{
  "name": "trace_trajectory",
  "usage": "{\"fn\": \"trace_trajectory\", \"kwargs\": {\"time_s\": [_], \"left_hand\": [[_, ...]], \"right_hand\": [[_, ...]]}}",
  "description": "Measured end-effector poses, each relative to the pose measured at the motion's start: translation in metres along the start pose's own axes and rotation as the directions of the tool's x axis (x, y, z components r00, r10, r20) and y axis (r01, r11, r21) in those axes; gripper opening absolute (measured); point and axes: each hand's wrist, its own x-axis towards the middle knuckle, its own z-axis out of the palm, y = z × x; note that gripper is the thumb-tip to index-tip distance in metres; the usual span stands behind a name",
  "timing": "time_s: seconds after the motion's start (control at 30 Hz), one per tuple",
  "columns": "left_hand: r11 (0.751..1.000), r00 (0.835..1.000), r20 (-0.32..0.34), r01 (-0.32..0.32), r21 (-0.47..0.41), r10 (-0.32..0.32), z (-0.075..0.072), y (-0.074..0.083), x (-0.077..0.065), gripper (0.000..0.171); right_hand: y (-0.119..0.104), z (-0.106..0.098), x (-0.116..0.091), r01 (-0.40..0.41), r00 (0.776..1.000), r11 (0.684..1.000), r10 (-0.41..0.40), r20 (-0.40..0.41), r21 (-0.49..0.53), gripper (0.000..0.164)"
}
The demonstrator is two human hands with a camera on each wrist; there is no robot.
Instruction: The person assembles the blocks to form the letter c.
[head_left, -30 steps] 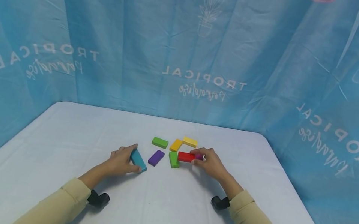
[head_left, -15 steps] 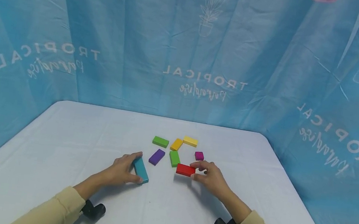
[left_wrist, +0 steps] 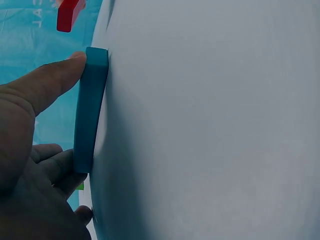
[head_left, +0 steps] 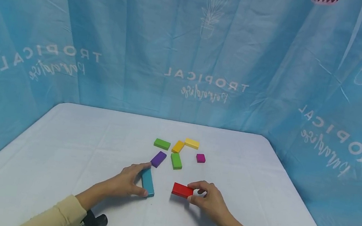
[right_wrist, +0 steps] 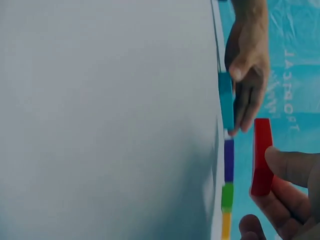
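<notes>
My left hand [head_left: 127,182] grips a long teal-blue block [head_left: 148,182] by its two ends, thumb at the near end and fingers at the far one. In the left wrist view, that blue block [left_wrist: 92,110] is at the white table's surface; whether it touches, I cannot tell. My right hand [head_left: 208,200] pinches one end of a red block [head_left: 182,190], which is held above the table with a shadow below. The right wrist view has the red block [right_wrist: 262,157] between thumb and fingers. A gap separates the two held blocks.
Beyond my hands lie a purple block [head_left: 158,159], two green blocks [head_left: 162,143], an orange block [head_left: 178,146], a yellow block [head_left: 192,143] and a small magenta block [head_left: 200,158]. A blue curtain [head_left: 148,47] hangs behind the white table [head_left: 96,132].
Both hands have drawn nearer to me. The blue block has slid right and turned more upright in the head view. The red block has left the green and magenta blocks.
</notes>
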Motion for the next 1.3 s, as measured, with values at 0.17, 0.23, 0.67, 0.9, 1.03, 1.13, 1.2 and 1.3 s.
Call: {"fn": "trace_trajectory", "kwargs": {"time_s": [0.17, 0.23, 0.67, 0.9, 1.03, 1.13, 1.2, 1.3], "left_hand": [[1.0, 1.0, 0.013, 0.009, 0.009, -0.009, 0.003, 0.006, -0.001, 0.093], [1.0, 1.0, 0.019, 0.002, 0.006, -0.002, 0.004, 0.008, -0.002, 0.093], [1.0, 0.997, 0.073, -0.022, 0.02, 0.021, 0.008, 0.014, -0.003, 0.091], [0.998, 0.994, 0.1, -0.057, 0.034, 0.053, 0.01, 0.016, -0.003, 0.091], [0.998, 0.992, 0.119, -0.057, 0.036, 0.053, 0.011, 0.019, -0.004, 0.092], [0.998, 0.991, 0.123, -0.054, 0.042, 0.049, 0.012, 0.02, -0.005, 0.092], [0.997, 0.991, 0.124, -0.055, 0.046, 0.049, 0.012, 0.02, -0.005, 0.092], [0.997, 0.99, 0.128, -0.063, 0.052, 0.056, 0.013, 0.02, -0.005, 0.092]], "right_hand": [[0.0, 0.007, -0.014, 0.076, 0.997, 0.997, -0.076, -0.01, -0.002, 0.03], [0.001, 0.01, -0.019, 0.1, 0.995, 0.995, -0.1, -0.012, 0.006, 0.03], [-0.002, 0.031, -0.04, 0.138, 0.99, 0.989, -0.138, -0.004, 0.061, 0.031], [-0.004, 0.038, -0.044, 0.117, 0.993, 0.991, -0.119, 0.026, 0.067, 0.03], [-0.005, 0.04, -0.044, 0.094, 0.994, 0.992, -0.098, 0.052, 0.08, 0.031], [-0.006, 0.042, -0.045, 0.09, 0.994, 0.993, -0.095, 0.061, 0.081, 0.031], [-0.007, 0.043, -0.045, 0.089, 0.993, 0.993, -0.094, 0.066, 0.079, 0.031], [-0.008, 0.044, -0.046, 0.085, 0.993, 0.994, -0.09, 0.07, 0.071, 0.031]]}}
